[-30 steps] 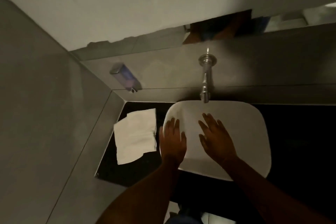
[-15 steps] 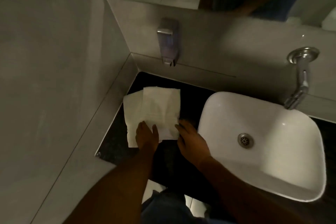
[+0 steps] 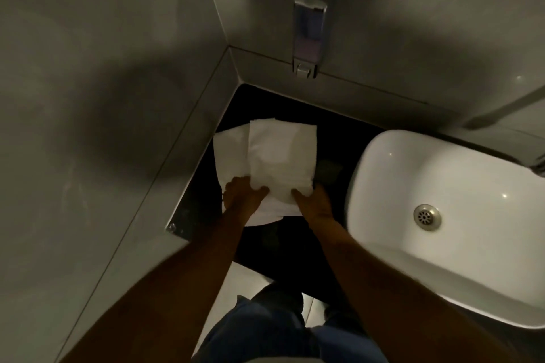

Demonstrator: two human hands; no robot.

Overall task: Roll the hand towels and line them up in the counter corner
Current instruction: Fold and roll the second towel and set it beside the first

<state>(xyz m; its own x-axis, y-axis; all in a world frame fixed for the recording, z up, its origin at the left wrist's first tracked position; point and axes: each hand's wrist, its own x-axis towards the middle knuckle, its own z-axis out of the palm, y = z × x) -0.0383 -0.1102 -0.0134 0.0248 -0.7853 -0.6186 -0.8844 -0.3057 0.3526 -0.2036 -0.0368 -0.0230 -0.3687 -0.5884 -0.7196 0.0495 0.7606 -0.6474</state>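
Note:
Two white hand towels lie flat and overlapping on the black counter (image 3: 333,132) in the left corner. The top towel (image 3: 281,156) covers most of the lower towel (image 3: 230,156), which sticks out to the left. My left hand (image 3: 243,196) grips the near left edge of the top towel, fingers curled over it. At the near right edge, my right hand (image 3: 314,203) pinches the same towel. The near edge is lifted slightly and folded over.
A white basin (image 3: 383,244) with a metal drain (image 3: 427,216) fills the counter to the right. A soap dispenser (image 3: 308,35) hangs on the back wall above the corner. Grey tiled walls close in on the left and back.
The view has swung from the basin to the towels in the corner. Both hands left the basin, reached the towels' near edge and took hold of it.

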